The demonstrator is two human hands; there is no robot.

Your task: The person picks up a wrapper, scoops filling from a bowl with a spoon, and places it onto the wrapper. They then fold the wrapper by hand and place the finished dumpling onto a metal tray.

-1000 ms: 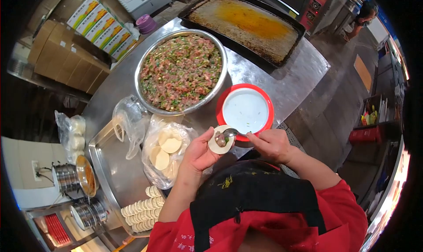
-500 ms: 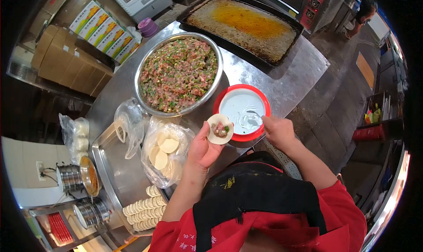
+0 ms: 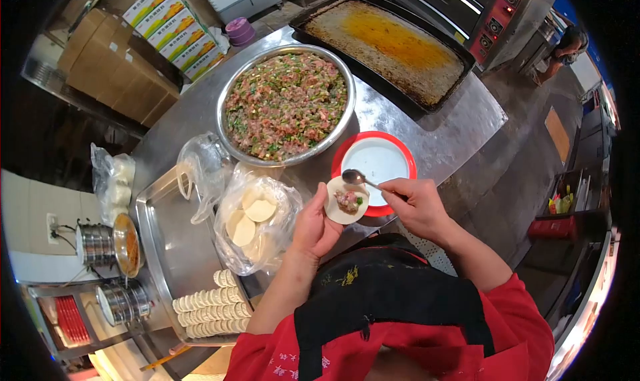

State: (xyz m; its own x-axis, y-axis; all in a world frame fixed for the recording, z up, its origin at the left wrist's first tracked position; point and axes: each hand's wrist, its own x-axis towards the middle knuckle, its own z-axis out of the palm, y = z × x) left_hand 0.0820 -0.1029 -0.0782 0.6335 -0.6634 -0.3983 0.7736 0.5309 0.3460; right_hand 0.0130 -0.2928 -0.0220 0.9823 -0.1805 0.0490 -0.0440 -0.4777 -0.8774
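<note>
A round dough wrapper (image 3: 335, 211) with a lump of meat filling (image 3: 348, 202) lies on the fingers of my left hand (image 3: 316, 229). My right hand (image 3: 420, 208) grips a metal spoon (image 3: 354, 176), its bowl over the wrapper's upper edge. Beneath and beyond them is a red-rimmed bowl (image 3: 408, 156) of whitish liquid. Behind stands a large steel bowl (image 3: 222, 94) heaped with meat and chopped greens. To the left of my left hand, an open plastic bag (image 3: 283, 206) holds round wrappers (image 3: 259, 210).
A metal tray (image 3: 175, 229) at left holds rows of folded dumplings (image 3: 212, 311). An oily black baking pan (image 3: 400, 44) sits at the table's back. Beside the tray lies another plastic bag (image 3: 203, 158). Another person (image 3: 567, 48) is far off at upper right.
My right hand has lifted the spoon out of the liquid and brought it left over the wrapper. The view has shifted slightly, and the wrapper remains on my left hand.
</note>
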